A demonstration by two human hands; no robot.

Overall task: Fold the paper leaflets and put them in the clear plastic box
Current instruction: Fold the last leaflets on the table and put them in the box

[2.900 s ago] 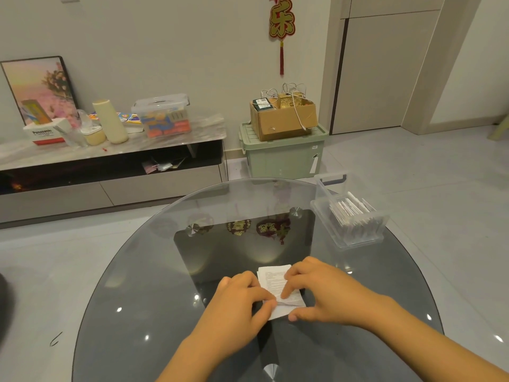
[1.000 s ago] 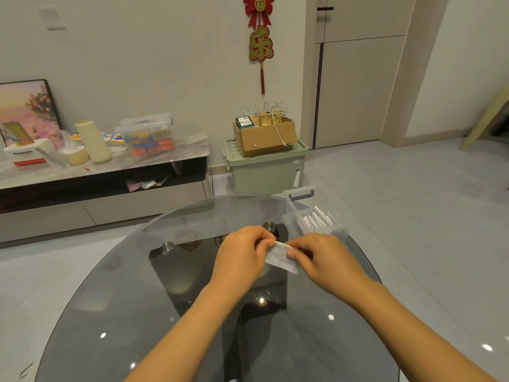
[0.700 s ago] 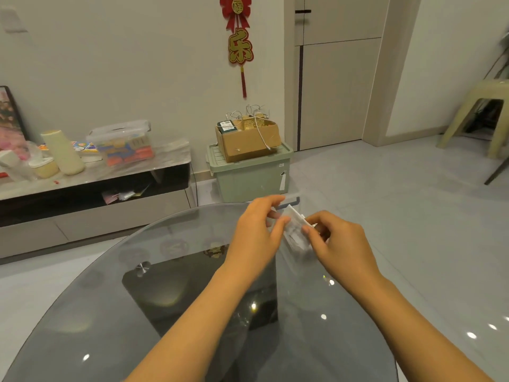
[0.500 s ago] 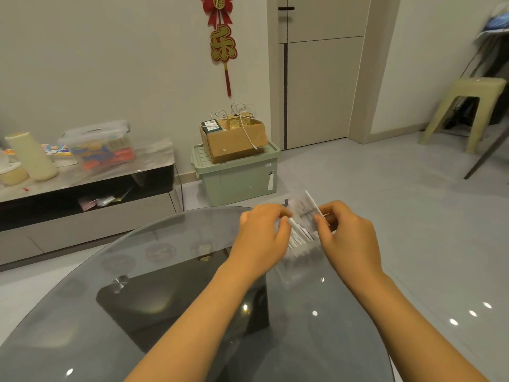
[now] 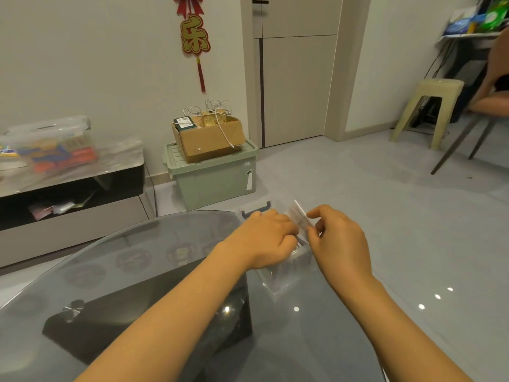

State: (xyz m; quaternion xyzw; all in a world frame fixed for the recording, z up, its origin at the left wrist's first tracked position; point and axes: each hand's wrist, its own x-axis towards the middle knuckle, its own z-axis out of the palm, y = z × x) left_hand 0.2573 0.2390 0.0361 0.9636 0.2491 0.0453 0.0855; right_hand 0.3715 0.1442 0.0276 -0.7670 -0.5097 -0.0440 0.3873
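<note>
Head-worn view looks forward and down, close over the glass table (image 5: 137,271).

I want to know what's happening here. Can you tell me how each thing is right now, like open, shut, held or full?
Leaflet: folded, standing on edge over the box, pinched by the right hand.
Left hand: fingers curled, resting on the box; grip hidden.
Clear plastic box: open, on the glass table, leaflets inside.
Green bin: lid shut, an open cardboard box on top.
Door: shut.

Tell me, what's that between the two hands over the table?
A folded paper leaflet, seen in the head view, stands edge-up between the left hand and right hand, over the clear plastic box.
</note>
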